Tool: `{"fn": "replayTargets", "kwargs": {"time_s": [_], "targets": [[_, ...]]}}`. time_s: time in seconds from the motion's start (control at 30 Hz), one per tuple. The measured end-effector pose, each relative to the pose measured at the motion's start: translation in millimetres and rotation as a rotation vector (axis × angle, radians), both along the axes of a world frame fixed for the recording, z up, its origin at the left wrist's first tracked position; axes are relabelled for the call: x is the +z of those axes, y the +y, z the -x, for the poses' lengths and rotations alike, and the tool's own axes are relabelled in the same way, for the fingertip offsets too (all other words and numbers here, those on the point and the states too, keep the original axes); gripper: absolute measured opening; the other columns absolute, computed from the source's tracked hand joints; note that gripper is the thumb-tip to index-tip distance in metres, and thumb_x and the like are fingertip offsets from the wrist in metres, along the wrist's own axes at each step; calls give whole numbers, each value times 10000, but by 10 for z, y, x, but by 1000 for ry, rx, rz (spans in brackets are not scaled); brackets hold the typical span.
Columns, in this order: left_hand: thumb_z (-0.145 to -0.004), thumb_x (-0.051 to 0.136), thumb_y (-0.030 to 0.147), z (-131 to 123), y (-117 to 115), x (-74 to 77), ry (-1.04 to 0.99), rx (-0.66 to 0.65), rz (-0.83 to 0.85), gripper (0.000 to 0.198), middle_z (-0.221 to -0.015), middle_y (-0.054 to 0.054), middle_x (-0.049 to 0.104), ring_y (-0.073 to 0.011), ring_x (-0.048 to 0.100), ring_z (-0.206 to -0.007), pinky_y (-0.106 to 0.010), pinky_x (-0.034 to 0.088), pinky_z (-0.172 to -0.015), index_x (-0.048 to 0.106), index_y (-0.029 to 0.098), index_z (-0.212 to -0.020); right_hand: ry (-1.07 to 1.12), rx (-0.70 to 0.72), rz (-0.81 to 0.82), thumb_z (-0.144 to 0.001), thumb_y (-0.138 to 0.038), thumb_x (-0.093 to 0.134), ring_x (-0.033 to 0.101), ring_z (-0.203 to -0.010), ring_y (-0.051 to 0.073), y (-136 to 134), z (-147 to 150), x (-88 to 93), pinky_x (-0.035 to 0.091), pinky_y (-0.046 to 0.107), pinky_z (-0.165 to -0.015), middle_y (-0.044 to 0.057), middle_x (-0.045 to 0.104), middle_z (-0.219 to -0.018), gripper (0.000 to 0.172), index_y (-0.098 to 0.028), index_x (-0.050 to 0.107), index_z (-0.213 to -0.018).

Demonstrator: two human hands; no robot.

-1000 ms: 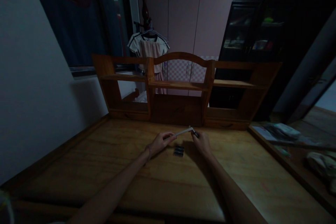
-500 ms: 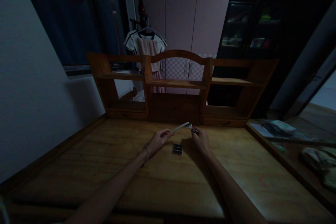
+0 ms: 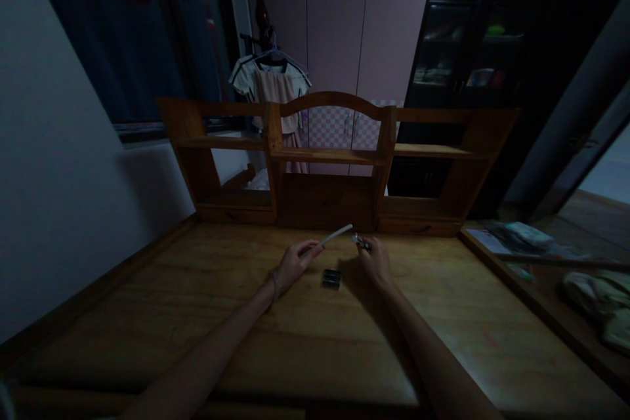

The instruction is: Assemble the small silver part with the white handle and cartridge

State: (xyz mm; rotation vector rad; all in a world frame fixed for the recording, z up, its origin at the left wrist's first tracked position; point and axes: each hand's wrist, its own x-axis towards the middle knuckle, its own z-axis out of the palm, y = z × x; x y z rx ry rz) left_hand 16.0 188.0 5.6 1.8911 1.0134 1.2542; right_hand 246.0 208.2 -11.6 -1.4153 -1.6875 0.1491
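My left hand is closed on a thin, pale, slightly bent stick, whose free end points up to the right. In my right hand there is a small tool with a shiny metal head and a dark handle; its exact kind is too small and dim to make out. A short gap separates the tool's head from the stick's free end. Below and between the hands, a small block of dark bars lies flat on the wooden desktop.
A wooden shelf unit with small drawers stands along the desktop's far edge. To the right, past a raised wooden edge, lie papers and a pale packet and some cloth. A white wall borders the left side.
The tool's head, at the stick's tip before, is now apart from it. My right hand has moved slightly down, and the view has shifted a little.
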Motion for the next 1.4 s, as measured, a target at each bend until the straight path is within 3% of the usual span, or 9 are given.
{"fn": "replayTargets", "kwargs": {"time_s": [0.27, 0.43, 0.67, 0.8, 1.03, 1.27, 1.4], "targets": [[-846, 509, 413, 21, -15, -4, 80, 53, -63, 320, -842, -34, 651, -156, 583, -782, -222, 440, -702, 655, 139, -926, 46, 4, 59, -830, -240, 461, 577, -814, 203, -20, 14, 10, 386, 257, -710, 87, 659, -893, 308, -148, 689, -1015], [-852, 502, 406, 6, -33, -9, 91, 8, -61, 317, -853, -36, 650, -158, 582, -790, -222, 442, -702, 650, 139, -937, 45, 9, 30, -834, -238, 449, 574, -817, 201, -25, 17, 16, 386, 254, -706, 94, 659, -898, 306, -136, 689, -994], [-844, 508, 420, -28, -14, -43, 67, 149, -62, 319, -867, -36, 665, -168, 605, -796, -239, 456, -728, 651, 153, -945, 55, 32, 47, -823, -243, 457, 578, -783, 207, -1, -2, 11, 374, 251, -679, 85, 664, -861, 293, -140, 699, -954], [-850, 504, 408, -49, -69, -8, 49, 56, -59, 317, -897, -44, 664, -169, 600, -810, -237, 456, -728, 646, 147, -963, 65, 53, 40, -824, -257, 442, 561, -715, 197, -9, -6, 10, 341, 237, -611, 68, 652, -783, 285, -136, 698, -858], [-835, 520, 417, -73, -85, -6, 41, 84, -31, 324, -902, -48, 671, -182, 607, -839, -253, 462, -761, 657, 146, -949, 157, 140, 97, -823, -337, 429, 477, -594, 152, -58, 30, 71, 259, 213, -509, 15, 542, -606, 320, -118, 618, -687], [-857, 493, 401, -102, -129, 20, 55, -15, -53, 321, -913, -54, 668, -174, 601, -835, -245, 455, -759, 655, 139, -948, 285, 223, 180, -812, -465, 437, 356, -528, 109, -81, 83, 72, 218, 210, -465, -15, 398, -547, 393, -146, 472, -585], [-852, 493, 411, -77, -75, 6, 60, 43, -48, 326, -897, -55, 666, -180, 602, -837, -255, 458, -768, 659, 142, -930, 361, 248, 247, -790, -546, 436, 314, -508, 101, -95, 105, 85, 210, 214, -451, -20, 348, -533, 443, -163, 415, -569]]}}
